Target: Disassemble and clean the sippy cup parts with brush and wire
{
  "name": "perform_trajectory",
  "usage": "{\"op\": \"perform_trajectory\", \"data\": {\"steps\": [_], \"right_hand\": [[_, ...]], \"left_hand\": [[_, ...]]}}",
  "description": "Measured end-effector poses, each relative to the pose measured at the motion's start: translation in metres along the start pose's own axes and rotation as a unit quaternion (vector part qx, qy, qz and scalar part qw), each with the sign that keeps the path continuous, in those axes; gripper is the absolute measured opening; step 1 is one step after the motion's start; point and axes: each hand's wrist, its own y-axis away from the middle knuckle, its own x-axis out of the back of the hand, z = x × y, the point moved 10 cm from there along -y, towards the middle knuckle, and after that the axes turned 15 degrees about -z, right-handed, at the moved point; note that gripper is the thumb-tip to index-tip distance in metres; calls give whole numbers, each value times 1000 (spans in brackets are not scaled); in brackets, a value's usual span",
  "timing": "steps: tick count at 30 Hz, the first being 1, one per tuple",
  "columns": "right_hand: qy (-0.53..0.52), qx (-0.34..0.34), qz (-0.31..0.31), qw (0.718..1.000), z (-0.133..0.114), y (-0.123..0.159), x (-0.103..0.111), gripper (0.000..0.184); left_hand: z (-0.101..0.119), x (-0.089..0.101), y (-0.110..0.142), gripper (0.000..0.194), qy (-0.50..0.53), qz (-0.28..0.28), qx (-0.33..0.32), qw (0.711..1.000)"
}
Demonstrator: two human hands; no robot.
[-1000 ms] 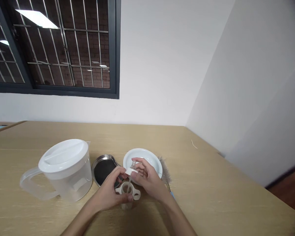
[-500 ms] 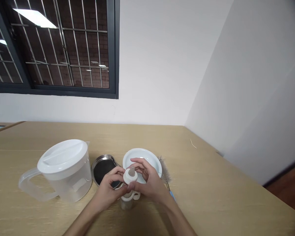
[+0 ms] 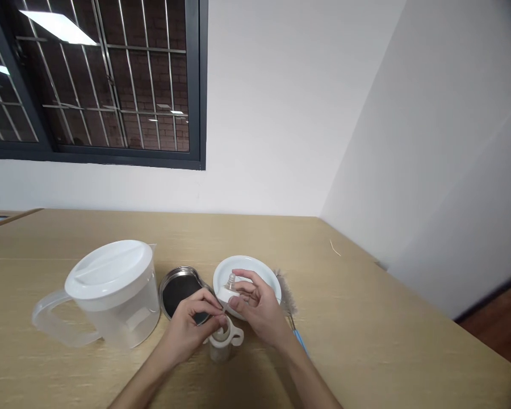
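Note:
My right hand (image 3: 258,307) holds a baby bottle nipple in its white collar (image 3: 229,293), the clear tip pointing up, over the edge of the white bowl. Beside it, my left hand (image 3: 196,318) is closed in a pinch just below the collar; a thin pale piece seems to show at its fingertips, too small to make out. Under the left fingers stands a small clear baby bottle (image 3: 220,352) with white side handles, upright on the table. Its mouth is uncovered and partly hidden by the left fingertips.
A clear plastic pitcher (image 3: 119,321) with a white lid stands at left. Behind my hands are a kidney-shaped metal tray (image 3: 179,292) and a white bowl (image 3: 264,271). A bottle brush (image 3: 287,295) with a blue handle lies right of the bowl. The wall is behind the table.
The nipple and collar have shifted slightly up and right in my right hand, away from my left fingers. The bottle's mouth shows more now. My left hand has stayed nearly in place.

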Motion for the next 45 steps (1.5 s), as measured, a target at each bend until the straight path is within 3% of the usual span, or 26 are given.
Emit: {"op": "perform_trajectory", "data": {"steps": [4,10,14,18,23,28,33,39,45], "right_hand": [[-33,-26,24,999,9,-1,4,59],[-61,-32,155,986,9,7,38,57],[-68,-45,137,987,13,2,38,52],[-103,-13,129,986,17,-2,38,43],[-137,18,184,973,14,3,62,40],[-155,55,227,960,7,7,85,42],[-154,68,242,956,4,8,95,42],[-152,79,253,952,-3,10,100,43],[-158,81,252,951,-8,11,101,47]], "left_hand": [[-2,2,0,20,-6,13,6,1000],[0,2,4,23,-30,16,8,999],[0,0,4,25,-35,16,18,999],[-3,-2,3,23,-29,17,20,999],[0,-3,4,19,-2,24,-2,1000],[10,11,1,21,45,60,-38,996],[24,29,-20,23,57,82,-45,994],[36,30,-60,24,-103,2,-41,994],[16,-2,-87,16,-343,-141,-18,929]]}}
